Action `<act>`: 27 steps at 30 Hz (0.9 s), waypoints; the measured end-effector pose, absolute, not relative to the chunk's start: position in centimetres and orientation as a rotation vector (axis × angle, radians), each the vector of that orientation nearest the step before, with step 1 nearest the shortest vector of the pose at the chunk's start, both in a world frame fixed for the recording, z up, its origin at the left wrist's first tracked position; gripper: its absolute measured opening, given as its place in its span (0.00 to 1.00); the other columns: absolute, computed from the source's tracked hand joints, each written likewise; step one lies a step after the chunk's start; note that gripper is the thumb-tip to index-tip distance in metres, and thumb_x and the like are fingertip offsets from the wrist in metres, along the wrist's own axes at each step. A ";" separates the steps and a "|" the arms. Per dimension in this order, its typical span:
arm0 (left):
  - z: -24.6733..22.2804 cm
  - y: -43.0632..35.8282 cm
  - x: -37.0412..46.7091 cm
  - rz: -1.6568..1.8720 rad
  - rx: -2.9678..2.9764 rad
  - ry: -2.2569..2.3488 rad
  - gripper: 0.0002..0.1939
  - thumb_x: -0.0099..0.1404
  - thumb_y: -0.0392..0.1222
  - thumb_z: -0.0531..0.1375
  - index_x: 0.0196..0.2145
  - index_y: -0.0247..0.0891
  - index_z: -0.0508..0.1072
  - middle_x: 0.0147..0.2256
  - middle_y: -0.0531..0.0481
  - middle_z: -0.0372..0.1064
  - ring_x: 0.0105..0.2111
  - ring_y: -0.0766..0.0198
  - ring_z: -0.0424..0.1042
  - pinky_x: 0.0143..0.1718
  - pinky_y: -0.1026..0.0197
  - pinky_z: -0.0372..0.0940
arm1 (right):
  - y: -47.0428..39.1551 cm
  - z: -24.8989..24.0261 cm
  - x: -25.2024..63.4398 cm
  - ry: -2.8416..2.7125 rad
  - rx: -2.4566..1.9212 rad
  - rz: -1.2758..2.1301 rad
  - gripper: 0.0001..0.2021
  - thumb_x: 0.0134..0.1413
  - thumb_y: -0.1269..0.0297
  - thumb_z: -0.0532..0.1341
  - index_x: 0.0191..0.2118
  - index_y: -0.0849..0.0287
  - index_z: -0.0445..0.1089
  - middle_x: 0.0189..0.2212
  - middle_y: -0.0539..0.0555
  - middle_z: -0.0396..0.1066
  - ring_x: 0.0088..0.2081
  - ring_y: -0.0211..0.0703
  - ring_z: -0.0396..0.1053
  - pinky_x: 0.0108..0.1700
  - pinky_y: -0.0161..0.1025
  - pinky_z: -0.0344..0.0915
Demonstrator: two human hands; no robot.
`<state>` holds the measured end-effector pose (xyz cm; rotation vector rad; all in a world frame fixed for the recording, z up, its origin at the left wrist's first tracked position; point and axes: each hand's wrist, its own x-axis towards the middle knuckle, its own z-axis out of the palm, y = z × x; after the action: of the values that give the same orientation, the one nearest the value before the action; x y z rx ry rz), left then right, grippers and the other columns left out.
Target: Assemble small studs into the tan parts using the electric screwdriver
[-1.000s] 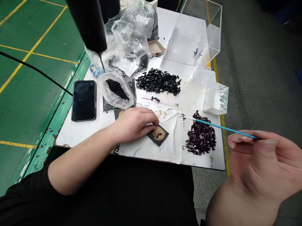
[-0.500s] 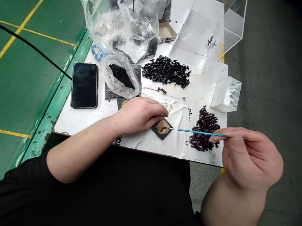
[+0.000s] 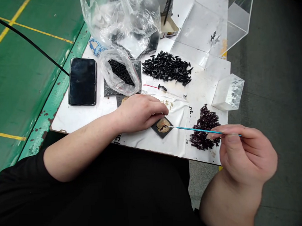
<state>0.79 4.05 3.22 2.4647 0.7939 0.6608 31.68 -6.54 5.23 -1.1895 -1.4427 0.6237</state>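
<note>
My right hand (image 3: 244, 152) pinches a thin blue brush (image 3: 197, 129) between thumb and fingers. Its pale tip touches a tan round patch (image 3: 163, 125) on a small dark square (image 3: 162, 135). My left hand (image 3: 143, 111) rests on the white sheet (image 3: 176, 142), its fingers curled at the upper left edge of the square. What its fingertips hold, if anything, is hidden. Tiny gold-coloured rings (image 3: 169, 104) lie just past those fingertips. Under the brush shaft is a pile of dark reddish pieces (image 3: 205, 130).
Black pieces (image 3: 167, 67) are heaped behind my hands, near an open bag of black granules (image 3: 121, 72). A phone (image 3: 82, 81) lies at the left. Large plastic bags (image 3: 126, 20) stand at the back, a clear block (image 3: 228, 92) and clear panels (image 3: 197, 29) at the right.
The brush and my right hand have shifted slightly left, and the tip sits a little higher on the patch. The whole view has moved slightly; my left hand stays by the square.
</note>
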 end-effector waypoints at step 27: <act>2.9 4.2 0.6 0.723 2.404 0.836 0.09 0.79 0.39 0.62 0.47 0.41 0.84 0.45 0.48 0.85 0.43 0.59 0.83 0.46 0.58 0.73 | -5.1 6.1 33.4 -1.250 -1.089 0.053 0.03 0.65 0.64 0.73 0.40 0.50 0.87 0.27 0.52 0.75 0.24 0.46 0.71 0.25 0.47 0.66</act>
<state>0.57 4.20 2.90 2.4035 0.8358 0.7226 33.43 -5.08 6.15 -1.0890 -1.2497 0.0527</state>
